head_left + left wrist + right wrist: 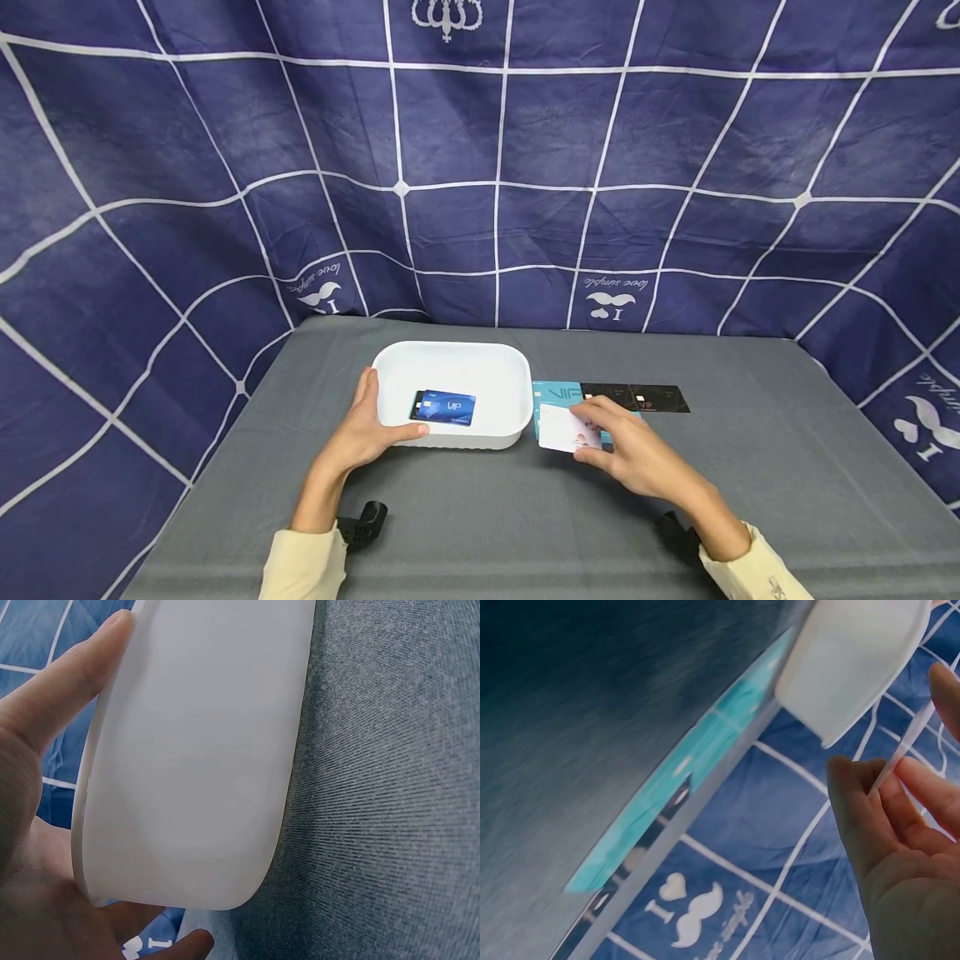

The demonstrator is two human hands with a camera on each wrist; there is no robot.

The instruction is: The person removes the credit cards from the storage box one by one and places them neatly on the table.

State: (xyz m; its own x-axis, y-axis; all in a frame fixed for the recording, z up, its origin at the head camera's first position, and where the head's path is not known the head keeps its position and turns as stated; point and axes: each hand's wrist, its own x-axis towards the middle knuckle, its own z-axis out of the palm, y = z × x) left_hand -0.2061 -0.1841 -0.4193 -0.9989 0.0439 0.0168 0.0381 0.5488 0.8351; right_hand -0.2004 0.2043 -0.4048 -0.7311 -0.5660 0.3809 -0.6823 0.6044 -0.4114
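Note:
My left hand (363, 435) holds the near left corner of a white plastic box (517, 427), thumb along the front rim and fingers on the left side. In the left wrist view the thumb (82, 671) lies along the rim of the box (195, 750). A blue VIP card (448, 407) lies inside, overlapping another card beneath it. My right hand (643, 457) pinches a white card with pink marks (558, 428) between thumb and fingers. In the right wrist view that card (906, 742) shows edge-on, raised over the table.
Right of the box, teal cards (557, 392) lie partly under the held card. Two black cards (660, 398) lie side by side behind my right hand. A grey cloth (465, 517) covers the table, and a blue checked curtain (555, 225) hangs behind it.

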